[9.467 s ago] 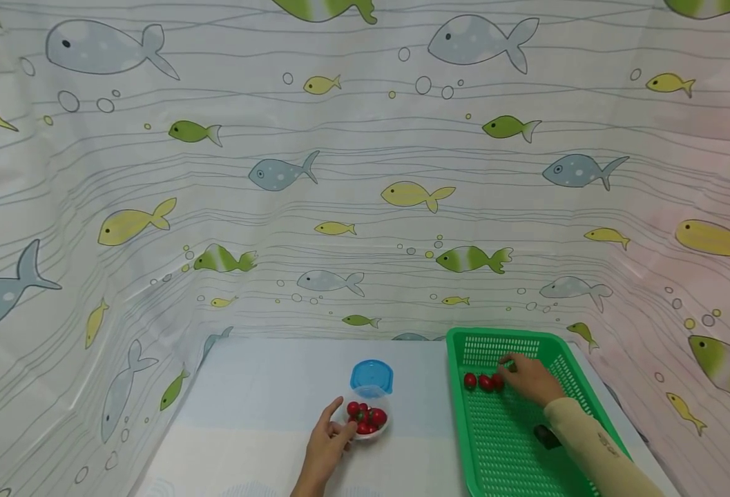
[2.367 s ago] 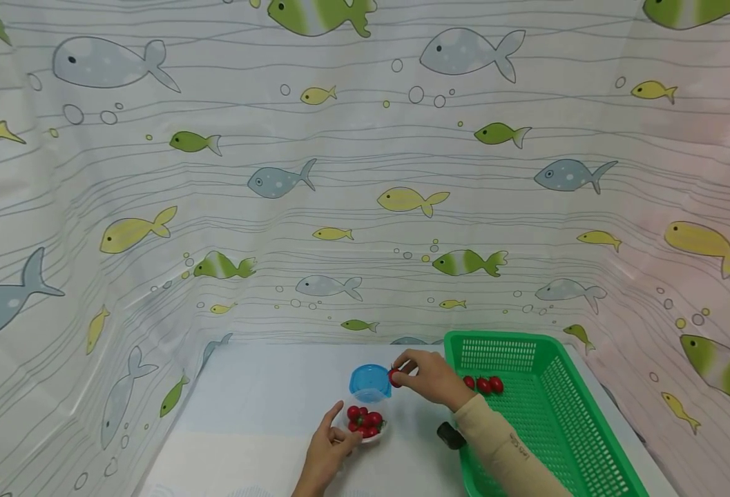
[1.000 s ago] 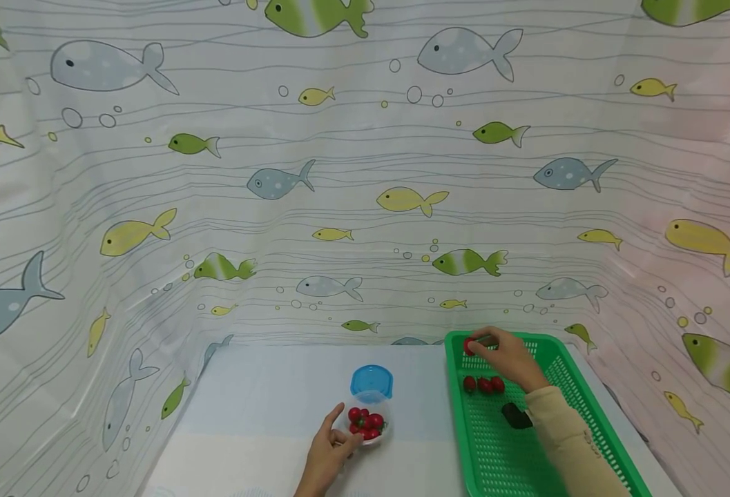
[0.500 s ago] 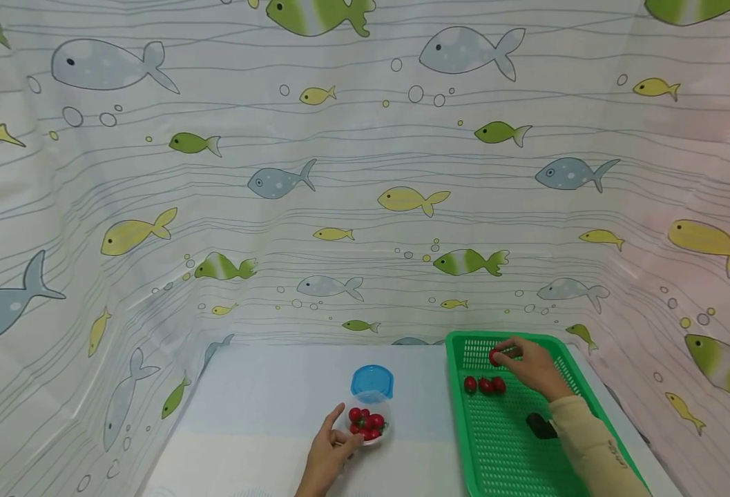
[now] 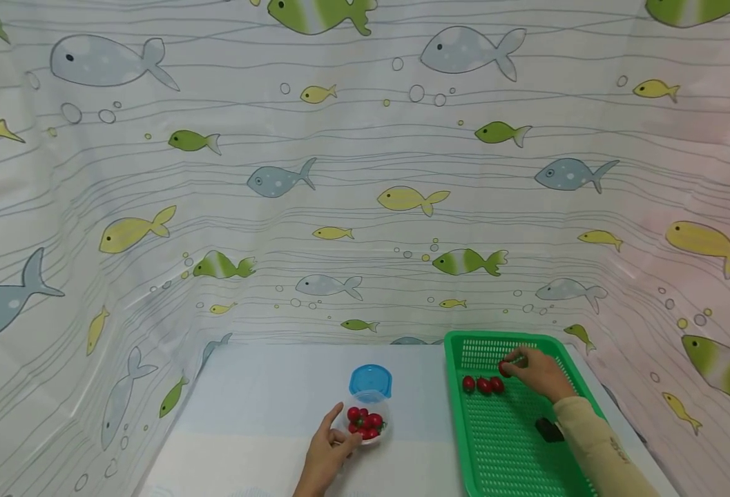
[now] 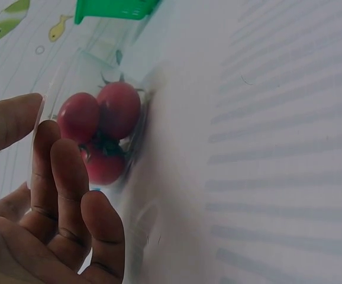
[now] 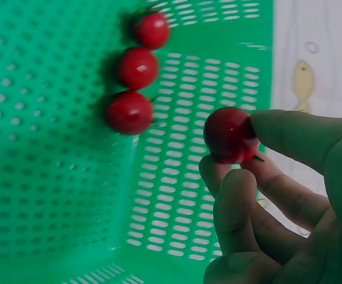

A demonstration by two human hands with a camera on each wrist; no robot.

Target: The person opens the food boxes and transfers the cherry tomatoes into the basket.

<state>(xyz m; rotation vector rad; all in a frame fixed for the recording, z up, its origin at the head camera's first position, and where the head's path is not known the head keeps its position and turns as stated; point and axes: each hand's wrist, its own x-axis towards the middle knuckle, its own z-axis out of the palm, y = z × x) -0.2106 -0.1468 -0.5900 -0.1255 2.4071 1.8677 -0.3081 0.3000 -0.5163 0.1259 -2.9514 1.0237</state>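
- Pinching a single tomato (image 7: pixel 230 135), the right hand (image 5: pixel 539 371) keeps thumb and fingertips only as far apart as the fruit's width.
- Held that way, the tomato is inside the green basket (image 5: pixel 495 452), just beside the row but apart from it; whether it touches the basket cannot be told.
- Three tomatoes (image 7: pixel 138 68) lie in that row on the basket floor, touching or nearly so.
- Well apart, the left hand (image 5: pixel 327 452) curls thumb and fingers at the side of a clear tub (image 5: pixel 383 407), steadying it.
- Several red tomatoes (image 5: pixel 365 421) sit in the tub; a blue lid (image 5: pixel 371 378) lies behind it.
- Judging by this, the work is partway: three set down, one in the fingers, the tub's share left.
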